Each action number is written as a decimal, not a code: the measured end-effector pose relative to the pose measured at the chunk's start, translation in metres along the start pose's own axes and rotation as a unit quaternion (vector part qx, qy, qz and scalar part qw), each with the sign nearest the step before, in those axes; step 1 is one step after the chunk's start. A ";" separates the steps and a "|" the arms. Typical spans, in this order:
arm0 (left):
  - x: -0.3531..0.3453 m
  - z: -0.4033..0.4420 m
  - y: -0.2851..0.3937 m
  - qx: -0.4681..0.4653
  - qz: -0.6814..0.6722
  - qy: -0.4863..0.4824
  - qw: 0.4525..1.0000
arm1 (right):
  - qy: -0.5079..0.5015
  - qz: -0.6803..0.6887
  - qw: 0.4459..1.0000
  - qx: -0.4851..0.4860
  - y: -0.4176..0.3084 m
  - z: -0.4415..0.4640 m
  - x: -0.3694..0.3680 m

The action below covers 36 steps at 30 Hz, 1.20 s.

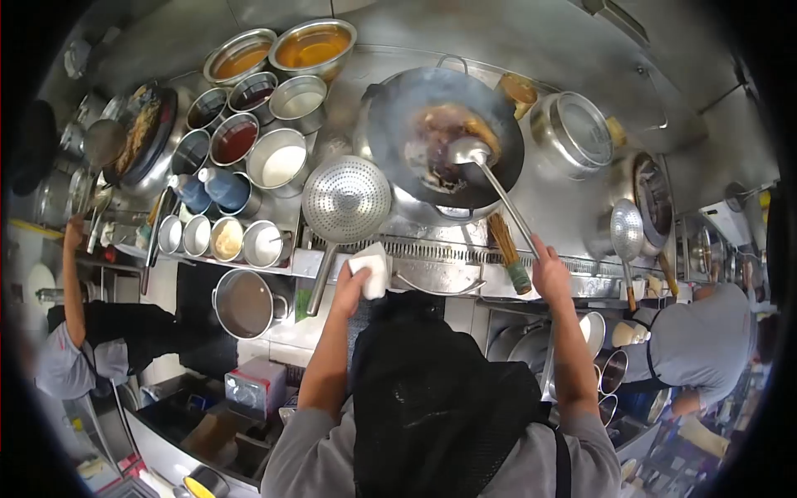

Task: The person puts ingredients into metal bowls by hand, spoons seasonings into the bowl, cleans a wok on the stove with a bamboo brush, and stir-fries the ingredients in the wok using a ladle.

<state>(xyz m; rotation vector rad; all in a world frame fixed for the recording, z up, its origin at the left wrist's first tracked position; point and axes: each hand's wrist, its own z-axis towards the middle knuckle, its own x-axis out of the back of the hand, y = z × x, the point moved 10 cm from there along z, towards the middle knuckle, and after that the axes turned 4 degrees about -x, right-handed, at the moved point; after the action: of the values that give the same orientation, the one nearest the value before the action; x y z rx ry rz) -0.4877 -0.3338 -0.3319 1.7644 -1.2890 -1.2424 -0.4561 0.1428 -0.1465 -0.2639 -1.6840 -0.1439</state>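
A folded white cloth [374, 267] is gripped in my left hand [347, 289], just in front of the stove's edge. My right hand [550, 272] is closed around the end of a long metal ladle [508, 197]. The ladle's bowl rests inside a large dark wok [398, 100], over brown, saucy food [444, 137] partly blurred by steam. Left of the wok lies a perforated strainer [346, 197], its handle pointing down close to my left hand. A bamboo brush [505, 253] with a green-bound end lies beside my right hand.
Metal pots of sauces [235, 139] and bowls of orange liquid [312, 48] stand at the left. A lidded pot [573, 129] sits right of the wok, with another strainer [627, 222] further right. Co-workers [701, 340] [79, 349] stand at both sides.
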 end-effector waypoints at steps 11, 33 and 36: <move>0.033 -0.003 -0.004 0.072 0.003 -0.056 0.996 | 0.066 0.262 0.960 0.075 -0.084 0.077 -0.006; -0.078 0.026 0.038 0.182 -0.116 -0.092 0.972 | 0.049 0.069 0.996 -0.014 0.003 -0.094 0.151; -0.103 0.035 0.029 0.195 -0.173 -0.118 0.958 | -0.006 0.070 0.994 -0.080 0.008 -0.102 0.182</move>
<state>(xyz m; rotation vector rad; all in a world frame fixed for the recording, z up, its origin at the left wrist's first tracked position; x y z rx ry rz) -0.5390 -0.2444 -0.2858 2.2518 -1.4829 -1.5071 -0.3760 0.1419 0.0464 -0.5032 -1.6613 -0.1737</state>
